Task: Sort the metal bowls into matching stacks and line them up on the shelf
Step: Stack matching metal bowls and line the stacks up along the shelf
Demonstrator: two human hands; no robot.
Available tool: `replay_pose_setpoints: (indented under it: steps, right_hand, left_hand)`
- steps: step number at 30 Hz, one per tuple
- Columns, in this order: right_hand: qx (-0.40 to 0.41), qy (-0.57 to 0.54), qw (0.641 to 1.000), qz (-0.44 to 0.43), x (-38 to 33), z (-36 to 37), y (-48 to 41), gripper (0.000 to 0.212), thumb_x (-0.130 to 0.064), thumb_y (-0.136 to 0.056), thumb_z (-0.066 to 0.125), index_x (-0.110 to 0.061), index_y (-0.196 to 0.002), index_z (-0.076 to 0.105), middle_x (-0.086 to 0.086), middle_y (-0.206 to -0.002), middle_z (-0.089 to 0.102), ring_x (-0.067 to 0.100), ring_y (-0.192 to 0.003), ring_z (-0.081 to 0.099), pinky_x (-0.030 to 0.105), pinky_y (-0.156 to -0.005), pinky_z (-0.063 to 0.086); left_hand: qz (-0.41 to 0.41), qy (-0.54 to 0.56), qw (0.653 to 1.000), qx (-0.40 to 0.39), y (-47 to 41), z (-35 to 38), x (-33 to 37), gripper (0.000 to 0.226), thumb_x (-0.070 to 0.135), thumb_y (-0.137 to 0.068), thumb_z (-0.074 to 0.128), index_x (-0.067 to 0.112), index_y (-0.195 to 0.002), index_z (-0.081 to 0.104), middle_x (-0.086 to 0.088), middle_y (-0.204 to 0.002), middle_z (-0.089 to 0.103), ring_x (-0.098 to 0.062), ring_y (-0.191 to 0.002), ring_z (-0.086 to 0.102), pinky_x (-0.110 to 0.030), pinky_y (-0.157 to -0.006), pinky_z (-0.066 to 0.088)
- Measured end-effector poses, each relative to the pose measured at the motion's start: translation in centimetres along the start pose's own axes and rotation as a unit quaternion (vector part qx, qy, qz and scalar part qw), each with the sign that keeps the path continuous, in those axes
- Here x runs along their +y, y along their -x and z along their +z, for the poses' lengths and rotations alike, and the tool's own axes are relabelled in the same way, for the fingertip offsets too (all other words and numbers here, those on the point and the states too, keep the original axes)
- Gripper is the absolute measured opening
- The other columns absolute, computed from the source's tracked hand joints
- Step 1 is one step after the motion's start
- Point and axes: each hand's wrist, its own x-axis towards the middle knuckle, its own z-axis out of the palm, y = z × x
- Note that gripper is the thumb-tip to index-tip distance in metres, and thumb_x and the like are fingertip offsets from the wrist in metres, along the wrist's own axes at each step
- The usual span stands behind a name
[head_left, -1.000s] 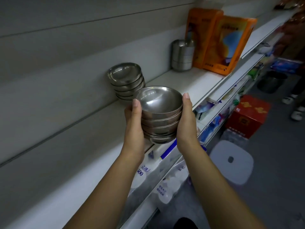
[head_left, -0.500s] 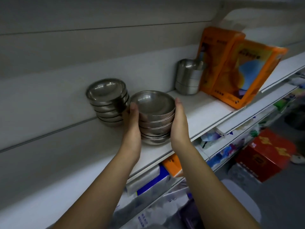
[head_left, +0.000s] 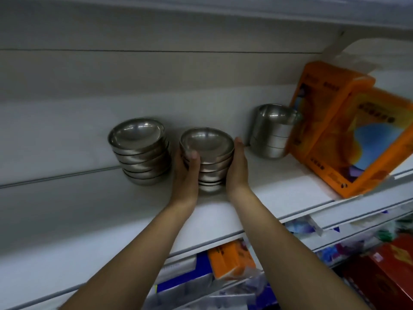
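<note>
While left hand and right hand cup it, round steel bowl stack gleams

**Three steel bowl stacks on shelf**

Middle stack of shallow round steel bowls sits upright on the white shelf, gripped between the left hand and right hand. Just left, not touching, is a wider shallow steel bowl stack. Further right is a stack of deeper straight-sided steel bowls.

Bare left forearm, right forearm
</note>
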Motion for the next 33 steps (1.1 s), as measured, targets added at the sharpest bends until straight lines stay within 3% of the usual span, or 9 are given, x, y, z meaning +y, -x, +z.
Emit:
replay_pose_setpoints:
  steps: [5, 8, 12, 16, 20, 23, 26, 28, 33]
  right_hand:
    - [-0.068, -0.016, 0.998, 0.004, 0.2, 0.6, -2.4, 0.066, -0.066, -0.093, 0.044, -0.011, -0.115, 0.074, 0.008, -0.114, 0.076, 0.022, -0.112, 0.069, 0.044, -0.109, 0.046]
    - [-0.077, -0.007, 0.997, 0.018, 0.1, 0.9, -3.7, 0.067, -0.069, -0.088, 0.046, -0.013, -0.113, 0.076, 0.007, -0.111, 0.077, 0.021, -0.11, 0.071, 0.041, -0.107, 0.048]
    - [-0.066, 0.012, 0.997, 0.032, 0.2, 1.3, -5.1, 0.061, -0.069, -0.085, 0.049, -0.018, -0.101, 0.079, -0.001, -0.101, 0.079, 0.012, -0.098, 0.074, 0.031, -0.091, 0.052]
    - [-0.065, 0.028, 0.997, 0.025, 0.8, 2.3, -5.8, 0.059, -0.065, -0.095, 0.043, -0.017, -0.107, 0.077, 0.0, -0.105, 0.078, 0.013, -0.102, 0.072, 0.037, -0.101, 0.053]
    - [-0.077, 0.036, 0.996, 0.021, 0.9, 3.0, -5.8, 0.066, -0.067, -0.095, 0.037, -0.016, -0.119, 0.072, 0.004, -0.115, 0.075, 0.018, -0.111, 0.068, 0.04, -0.108, 0.048]
    - [-0.08, 0.034, 0.996, 0.027, 0.9, 3.0, -5.7, 0.07, -0.07, -0.092, 0.036, -0.016, -0.118, 0.073, 0.004, -0.115, 0.075, 0.018, -0.111, 0.068, 0.041, -0.108, 0.048]
    - [-0.087, 0.025, 0.995, 0.031, 0.8, 3.0, -5.5, 0.075, -0.075, -0.086, 0.038, -0.017, -0.117, 0.073, 0.003, -0.115, 0.075, 0.018, -0.112, 0.069, 0.041, -0.108, 0.048]
    - [-0.091, 0.033, 0.995, 0.034, 0.7, 3.0, -5.2, 0.079, -0.078, -0.082, 0.038, -0.019, -0.12, 0.072, 0.002, -0.117, 0.074, 0.017, -0.113, 0.068, 0.04, -0.109, 0.047]
    - [-0.101, 0.062, 0.993, 0.018, 0.4, 2.7, -4.8, 0.074, -0.073, -0.092, 0.033, -0.019, -0.131, 0.065, 0.002, -0.129, 0.068, 0.016, -0.123, 0.061, 0.039, -0.114, 0.042]
  left_hand:
    - [0.0, -0.041, 0.999, 0.009, -1.4, 0.4, -0.8, 0.087, 0.077, -0.081, 0.042, 0.024, -0.151, 0.037, 0.016, -0.141, 0.054, 0.012, -0.129, 0.049, -0.012, -0.11, 0.035]
    - [-0.006, -0.056, 0.998, 0.018, -1.9, 0.8, -0.8, 0.08, 0.076, -0.085, 0.041, 0.025, -0.146, 0.04, 0.013, -0.14, 0.056, 0.007, -0.129, 0.051, -0.017, -0.113, 0.035]
    - [-0.019, -0.042, 0.998, 0.049, -2.4, 1.6, -0.8, 0.071, 0.064, -0.099, 0.039, 0.015, -0.15, 0.039, -0.001, -0.151, 0.05, -0.006, -0.138, 0.046, -0.022, -0.117, 0.032]
    - [-0.076, -0.035, 0.992, 0.099, -2.6, 2.5, -0.5, 0.084, 0.07, -0.091, 0.035, 0.014, -0.154, 0.038, -0.001, -0.156, 0.044, -0.001, -0.14, 0.035, -0.02, -0.114, 0.024]
    - [-0.135, -0.032, 0.98, 0.143, -2.9, 2.6, -0.5, 0.082, 0.068, -0.098, 0.038, 0.01, -0.156, 0.039, -0.006, -0.161, 0.041, -0.017, -0.15, 0.034, -0.019, -0.107, 0.02]
    - [-0.163, -0.058, 0.973, 0.154, -2.7, 2.5, -0.4, 0.088, 0.076, -0.094, 0.036, 0.009, -0.149, 0.05, -0.01, -0.156, 0.048, -0.024, -0.146, 0.042, -0.019, -0.102, 0.023]
    - [-0.181, -0.061, 0.97, 0.15, -2.3, 2.4, -0.3, 0.091, 0.083, -0.089, 0.037, 0.016, -0.149, 0.052, -0.005, -0.156, 0.05, -0.024, -0.146, 0.043, -0.025, -0.114, 0.029]
    - [-0.185, -0.05, 0.971, 0.145, -2.1, 2.1, -0.1, 0.09, 0.083, -0.088, 0.04, 0.019, -0.15, 0.053, -0.002, -0.155, 0.051, -0.022, -0.145, 0.044, -0.035, -0.122, 0.031]
    - [-0.195, -0.033, 0.972, 0.126, -1.3, 1.1, 0.3, 0.085, 0.079, -0.091, 0.046, 0.019, -0.15, 0.052, -0.001, -0.155, 0.051, -0.02, -0.144, 0.046, -0.04, -0.122, 0.034]
